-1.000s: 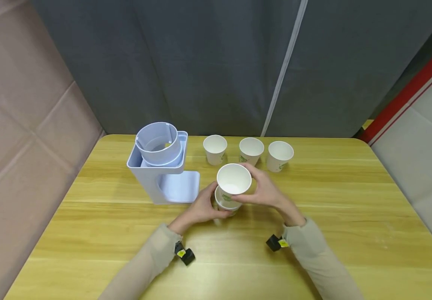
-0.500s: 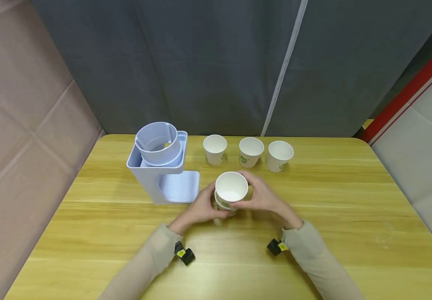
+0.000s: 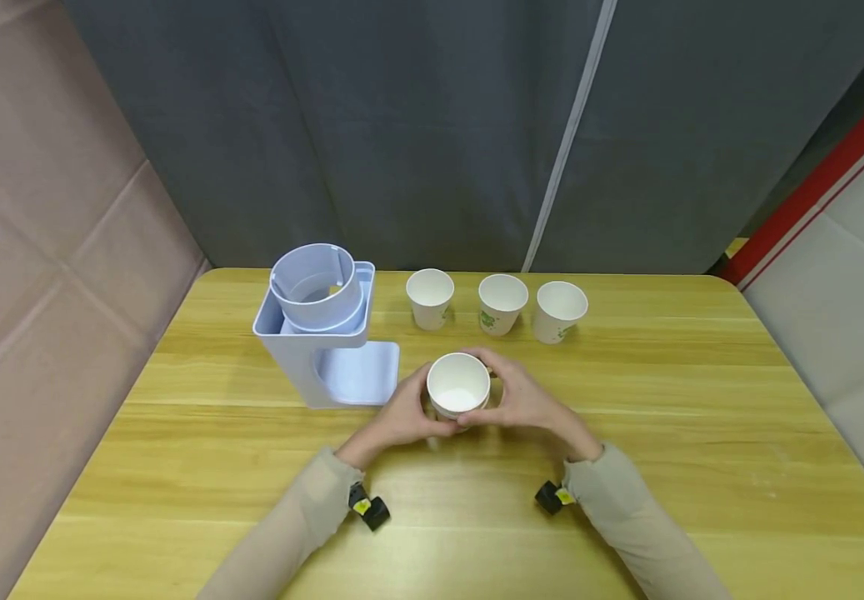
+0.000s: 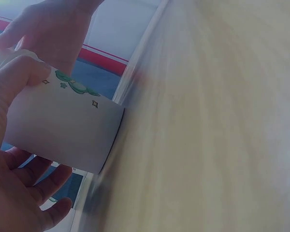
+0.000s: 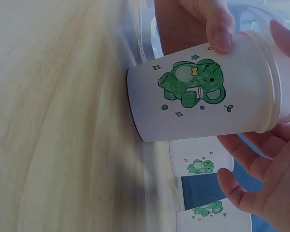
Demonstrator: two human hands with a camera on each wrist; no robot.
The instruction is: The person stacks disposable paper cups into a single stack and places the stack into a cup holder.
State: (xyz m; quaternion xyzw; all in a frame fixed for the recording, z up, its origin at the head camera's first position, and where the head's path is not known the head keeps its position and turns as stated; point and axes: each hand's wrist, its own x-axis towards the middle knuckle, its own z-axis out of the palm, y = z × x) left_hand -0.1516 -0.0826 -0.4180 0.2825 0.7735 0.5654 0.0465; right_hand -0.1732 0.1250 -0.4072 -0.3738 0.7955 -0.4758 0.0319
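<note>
Near the middle of the table, two white paper cups stand nested. My left hand grips the lower cup, which has a green bear printed on it and stands upright on the wood. Thumb and fingers of my right hand hold the upper cup near its rim from the right side. In the right wrist view the stacked rims lie close together, and most of the upper cup's wall is hidden inside the lower one.
Behind the hands stand three more paper cups in a row: left, middle and right. A pale blue plastic stand with a round holder on top is at the left. A grey curtain hangs behind the table.
My right hand has lowered the upper cup down into the lower one, moving slightly toward me and left. My left hand has stayed around the lower cup.
</note>
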